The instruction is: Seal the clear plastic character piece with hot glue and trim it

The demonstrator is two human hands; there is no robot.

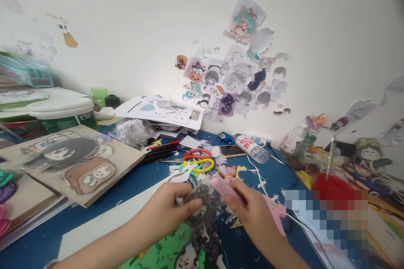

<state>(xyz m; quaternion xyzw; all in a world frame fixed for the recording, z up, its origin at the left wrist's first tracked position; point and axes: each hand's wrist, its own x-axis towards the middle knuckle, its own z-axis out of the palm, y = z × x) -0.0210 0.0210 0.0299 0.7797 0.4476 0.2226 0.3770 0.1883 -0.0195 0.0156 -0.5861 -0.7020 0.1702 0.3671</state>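
Note:
My left hand (179,204) pinches a clear-film-covered grey cartoon cutout (202,208), thumb on its face. Wrapped in the fingers of my right hand (248,206) is a pink cylindrical tool (221,187), its rounded end close to the cutout's upper right edge. Beyond my right wrist shows a pink plastic body (277,212) by a white cord; I cannot tell whether it joins the tool. Below my hands lie a purple-and-black cartoon cutout (208,239) and a green sheet (160,248). Scissors with yellow handles (205,166) and scissors with red handles (198,154) rest just beyond.
A board with cartoon pictures (126,166) and a white-lidded tub (63,111) stand left. Behind are black markers (160,151), a phone (232,151) and a lying plastic bottle (252,147). A red container (334,187) stands right. Paper scraps litter the blue table (126,195).

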